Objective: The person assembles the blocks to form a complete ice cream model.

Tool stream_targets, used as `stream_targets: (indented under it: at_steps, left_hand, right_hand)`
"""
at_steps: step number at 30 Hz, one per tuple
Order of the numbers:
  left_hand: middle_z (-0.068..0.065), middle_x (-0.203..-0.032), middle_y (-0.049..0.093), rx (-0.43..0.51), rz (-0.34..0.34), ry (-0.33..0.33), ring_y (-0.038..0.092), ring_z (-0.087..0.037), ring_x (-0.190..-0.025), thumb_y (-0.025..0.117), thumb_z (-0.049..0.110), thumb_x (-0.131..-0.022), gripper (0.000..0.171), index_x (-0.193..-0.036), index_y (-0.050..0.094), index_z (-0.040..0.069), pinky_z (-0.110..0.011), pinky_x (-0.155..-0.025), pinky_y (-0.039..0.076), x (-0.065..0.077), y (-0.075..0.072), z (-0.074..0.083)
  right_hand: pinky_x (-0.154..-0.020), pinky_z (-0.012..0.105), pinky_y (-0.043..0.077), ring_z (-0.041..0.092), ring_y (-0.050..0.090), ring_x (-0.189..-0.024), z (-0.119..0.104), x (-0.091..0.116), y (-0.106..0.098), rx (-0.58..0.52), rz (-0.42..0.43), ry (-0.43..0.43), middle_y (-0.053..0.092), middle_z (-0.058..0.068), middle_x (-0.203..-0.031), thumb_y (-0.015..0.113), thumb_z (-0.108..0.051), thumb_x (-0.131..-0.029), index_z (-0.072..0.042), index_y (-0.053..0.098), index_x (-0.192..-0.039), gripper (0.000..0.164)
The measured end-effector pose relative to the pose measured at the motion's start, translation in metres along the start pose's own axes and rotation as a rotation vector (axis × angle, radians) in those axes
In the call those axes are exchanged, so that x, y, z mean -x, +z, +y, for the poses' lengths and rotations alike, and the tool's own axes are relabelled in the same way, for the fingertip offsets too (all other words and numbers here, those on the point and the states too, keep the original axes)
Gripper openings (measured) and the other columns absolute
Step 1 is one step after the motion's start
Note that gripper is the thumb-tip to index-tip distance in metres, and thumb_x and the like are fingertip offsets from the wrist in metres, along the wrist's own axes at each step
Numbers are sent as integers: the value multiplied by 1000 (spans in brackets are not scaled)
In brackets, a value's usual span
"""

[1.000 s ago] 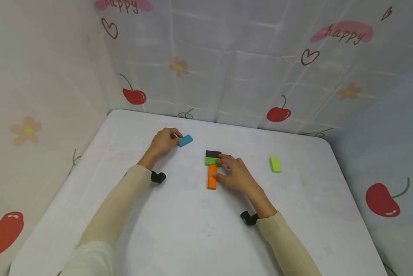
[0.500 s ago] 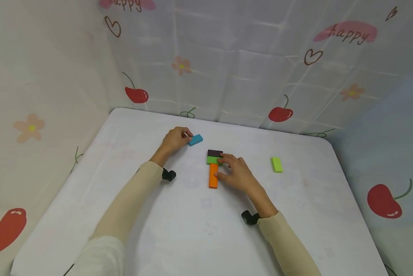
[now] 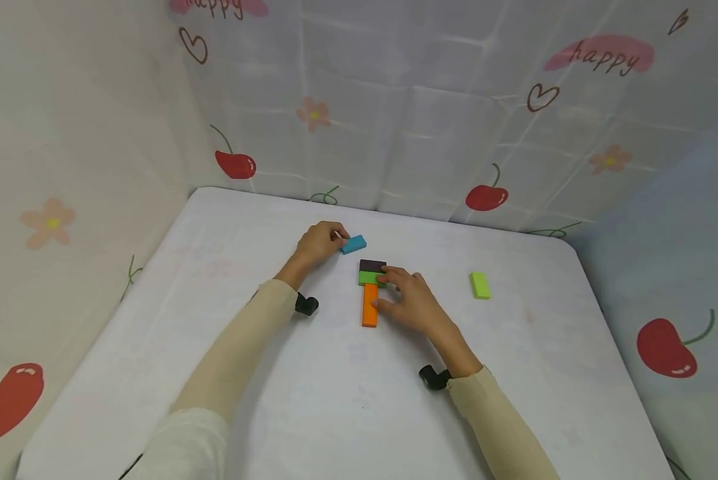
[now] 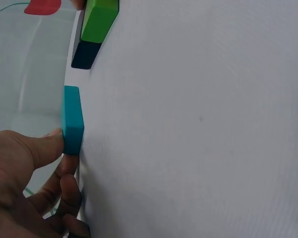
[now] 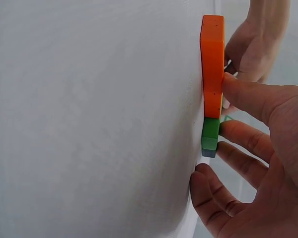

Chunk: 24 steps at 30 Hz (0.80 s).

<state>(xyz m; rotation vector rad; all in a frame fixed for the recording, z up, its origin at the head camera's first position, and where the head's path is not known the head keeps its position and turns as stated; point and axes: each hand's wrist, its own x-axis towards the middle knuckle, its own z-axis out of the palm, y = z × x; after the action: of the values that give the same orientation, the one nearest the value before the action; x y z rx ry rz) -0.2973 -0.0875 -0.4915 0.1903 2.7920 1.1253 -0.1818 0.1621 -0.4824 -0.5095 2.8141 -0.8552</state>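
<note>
My left hand pinches one end of a blue block between thumb and fingers, up and left of the row of blocks. In the left wrist view the blue block lies close to the table surface. My right hand rests on the row from its right side. Its thumb touches the long orange block, and its other fingertips touch the green block and reach the dark block. The green and dark blocks lie crosswise against the orange block's far end. A gap separates the blue block from the dark one.
A lime-green block lies alone to the right of my right hand. All the blocks are on a white-covered table, with printed curtains along its back and sides. Each wrist carries a small black camera.
My left hand has slid the blue block to the right, closer to the dark block, and its angle has flattened slightly. My right hand and the row of blocks have stayed in place.
</note>
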Motion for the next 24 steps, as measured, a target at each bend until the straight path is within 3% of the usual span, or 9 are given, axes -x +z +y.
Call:
stream_targets:
  at_steps: [10, 16, 24]
  left_hand:
    - [-9, -108, 72, 32, -30, 0, 61, -27, -97, 69, 22, -107, 14, -115, 79, 19, -38, -86, 47, -4, 18, 14]
    - [-8, -113, 73, 24, -58, -18, 61, -27, -100, 67, 23, -107, 15, -115, 80, 20, -39, -90, 49, -8, 22, 21]
    - [-8, -114, 72, 28, -72, 21, 61, -26, -102, 68, 24, -107, 16, -114, 81, 18, -41, -93, 50, -8, 22, 29]
  right_hand:
    - [-108, 50, 46, 35, 56, -129, 2, 1, 0, 5, 5, -15, 53, 8, -165, 80, -34, -97, -11, 68, -143, 53]
    - [-114, 52, 42, 37, 56, -133, 3, 0, 1, 4, 7, -25, 55, 9, -164, 81, -34, -97, -10, 68, -142, 53]
    - [-117, 54, 40, 36, 57, -133, 4, -1, 3, 6, 14, -20, 55, 8, -164, 81, -34, -96, -11, 68, -142, 53]
